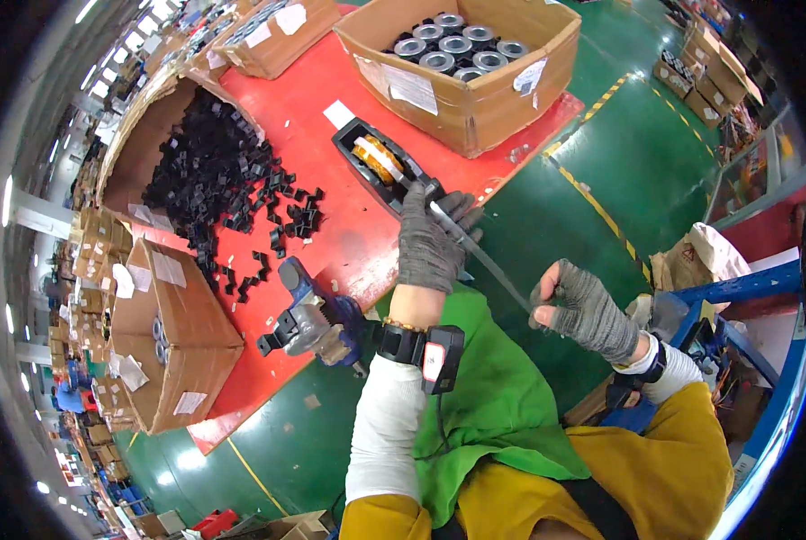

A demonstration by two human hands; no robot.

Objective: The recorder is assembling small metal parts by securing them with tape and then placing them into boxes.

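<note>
On the near edge of the red table lies a black tape dispenser (pixel 385 168) with a yellowish roll of tape (pixel 378 159) in it. My left hand (pixel 428 238), in a grey glove, grips the dispenser's front end, its fingers partly hidden behind the tape. A narrow strip of tape (pixel 486 258) stretches from there, past my left fingers, down to my right hand (pixel 592 310). That hand, in a grey glove with bare fingertips, pinches the strip's free end.
A blue-grey bench vise (pixel 313 319) sits at the table's near edge. Small black clips (pixel 214 166) spill from a tipped carton. An open cardboard box (pixel 466 108) holds round metal-topped parts, and another box (pixel 176 342) stands left. At right is a blue frame (pixel 736 286).
</note>
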